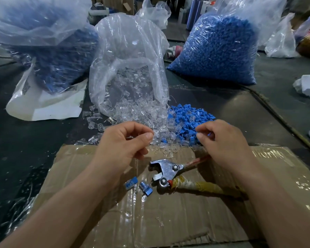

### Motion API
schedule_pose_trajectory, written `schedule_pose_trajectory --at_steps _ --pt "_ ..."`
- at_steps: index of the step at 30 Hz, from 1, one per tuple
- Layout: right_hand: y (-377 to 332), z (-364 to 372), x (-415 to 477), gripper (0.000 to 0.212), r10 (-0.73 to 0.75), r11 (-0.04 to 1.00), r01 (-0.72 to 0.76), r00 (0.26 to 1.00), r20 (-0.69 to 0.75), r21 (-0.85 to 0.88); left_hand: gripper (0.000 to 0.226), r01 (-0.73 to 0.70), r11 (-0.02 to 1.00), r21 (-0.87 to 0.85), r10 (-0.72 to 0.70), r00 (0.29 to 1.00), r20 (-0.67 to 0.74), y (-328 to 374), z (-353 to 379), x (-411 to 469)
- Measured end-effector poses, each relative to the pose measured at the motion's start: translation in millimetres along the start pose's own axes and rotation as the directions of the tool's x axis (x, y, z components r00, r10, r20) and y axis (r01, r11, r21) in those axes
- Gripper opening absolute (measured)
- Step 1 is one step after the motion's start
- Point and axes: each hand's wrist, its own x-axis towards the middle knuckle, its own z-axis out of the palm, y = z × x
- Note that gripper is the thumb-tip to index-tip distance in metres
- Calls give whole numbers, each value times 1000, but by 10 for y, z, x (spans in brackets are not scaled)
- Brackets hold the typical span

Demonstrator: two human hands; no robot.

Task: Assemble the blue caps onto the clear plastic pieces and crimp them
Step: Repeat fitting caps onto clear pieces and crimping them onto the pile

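Near middle, cardboard [168, 221]: I see a flattened, taped sheet lying on a dark surface, with both forearms reaching over it.
Left hand [123, 142]: it hovers over the far edge of the cardboard with its fingers curled and the thumb tip closed against the forefinger. I cannot tell whether anything is pinched there.
Right hand [222, 140]: its fingers are curled at the near edge of the loose caps, and its thumb and fingers pinch a blue cap [210, 134].
Pliers [166, 171]: they lie on the cardboard between the two wrists with the metal head pointing left and the jaws apart. One handle is wrapped in yellowish tape and the red one runs under the right hand.
Capped pieces [131, 183]: two lie close together on the cardboard, just left of the pliers' head.
Loose caps [188, 117]: a blue heap lies just beyond the right hand.
Clear pieces [132, 115]: they spill from the open clear bag [129, 51] and touch the left side of the blue heap, with some scattered further left.
Far right bag [218, 51]: it is packed with blue caps.
Far left bag [48, 56]: it holds blue and clear parts and rests on a white sheet [43, 108].
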Motion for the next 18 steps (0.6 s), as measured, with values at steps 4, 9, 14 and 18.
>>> schedule_pose_trajectory --at_steps 4,9,14,18 --pt "-64 49 1 17 -13 999 15 997 73 -29 7 3 1000 0 -3 1000 14 6 7 -5" --pt "-104 56 9 13 -28 999 23 993 119 40 7 -4 1000 1 4 1000 19 11 13 -6" --pt "-66 21 -6 25 -16 994 0 990 141 108 9 -8 1000 -9 8 1000 20 12 17 -8" --pt "-24 9 3 27 8 991 -30 986 164 128 9 2 1000 -14 -2 1000 17 12 17 -4"
